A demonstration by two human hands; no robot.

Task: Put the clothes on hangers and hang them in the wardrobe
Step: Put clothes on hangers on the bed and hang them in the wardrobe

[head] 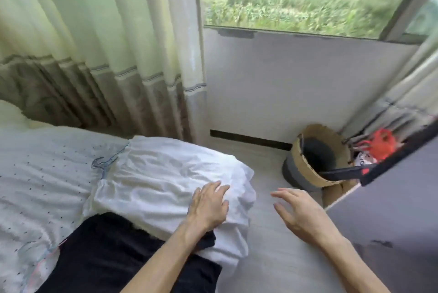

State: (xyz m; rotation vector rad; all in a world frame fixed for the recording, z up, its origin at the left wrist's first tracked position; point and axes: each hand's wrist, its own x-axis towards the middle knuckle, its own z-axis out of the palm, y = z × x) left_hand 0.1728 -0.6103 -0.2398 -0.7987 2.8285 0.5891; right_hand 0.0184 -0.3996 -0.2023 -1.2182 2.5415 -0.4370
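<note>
A crumpled white garment (161, 174) lies over the corner of the bed (35, 169), partly on top of a black garment (118, 252) nearer me. My left hand (208, 205) rests flat on the white garment's right edge, fingers spread and straight. My right hand (301, 212) hovers over the floor to the right of the bed, fingers relaxed and holding nothing. No hanger shows in either hand.
A woven basket (317, 157) stands on the floor by the wall under the window. A grey cabinet or wardrobe side (391, 209) fills the right, with red items (381, 143) behind its edge. Curtains (94, 43) hang behind the bed.
</note>
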